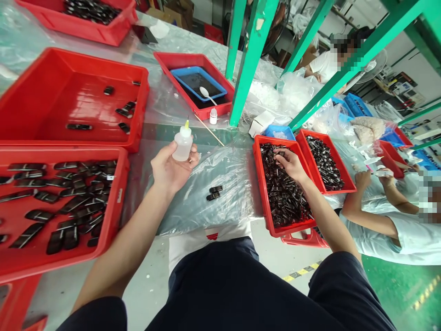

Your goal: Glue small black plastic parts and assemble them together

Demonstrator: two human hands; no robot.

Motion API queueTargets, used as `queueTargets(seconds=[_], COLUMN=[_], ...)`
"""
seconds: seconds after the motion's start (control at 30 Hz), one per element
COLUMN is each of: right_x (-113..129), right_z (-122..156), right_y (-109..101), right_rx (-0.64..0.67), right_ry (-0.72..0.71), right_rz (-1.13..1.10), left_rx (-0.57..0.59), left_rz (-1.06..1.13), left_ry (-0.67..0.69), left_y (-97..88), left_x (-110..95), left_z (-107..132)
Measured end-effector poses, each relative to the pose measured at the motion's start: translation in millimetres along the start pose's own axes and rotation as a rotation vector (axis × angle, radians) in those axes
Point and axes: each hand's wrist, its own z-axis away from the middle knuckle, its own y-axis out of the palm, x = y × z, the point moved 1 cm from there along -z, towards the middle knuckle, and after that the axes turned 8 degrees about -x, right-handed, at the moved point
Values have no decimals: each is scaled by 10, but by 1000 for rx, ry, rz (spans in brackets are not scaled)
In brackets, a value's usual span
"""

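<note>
My left hand [172, 170] is closed round a translucent squeeze bottle [182, 148], which stands upright with its yellow needle tip pointing up. Over a red bin [268, 220] on the right, my right hand [288, 163] pinches at the small black glossy parts [285, 193] heaped inside. Its fingertips are among the parts, and whatever is between them is too small to make out. Two black pieces [215, 193] lie side by side on the plastic-covered table [193, 207] between my hands.
Red bins [120, 202] with black parts stand at left. Behind are a blue tray [196, 80] with a white spoon [206, 94], a small white bottle [213, 116] and a thin stick [209, 130]. Green posts [253, 59] rise from the table. A co-worker [375, 220] works at right.
</note>
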Motion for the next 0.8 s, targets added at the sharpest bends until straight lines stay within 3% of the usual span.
queueTargets(seconds=[0.17,0.33,0.43,0.63,0.8], right_x=[404,694,734,658,465], right_z=[133,196,166,63,-73], right_y=[211,617,869,1271,1442], right_rx=[52,222,348,418,495], right_ry=[117,199,196,-183,-208], right_rz=[-316,-362,-250,246,393], left_rx=[19,29,50,54,85], left_rz=[-11,-20,-27,-5,18], left_ry=[11,16,27,32,37], left_y=[16,0,-14,-46,-55], left_x=[5,31,47,56,53], left_z=[2,-40,-68,-98,-96])
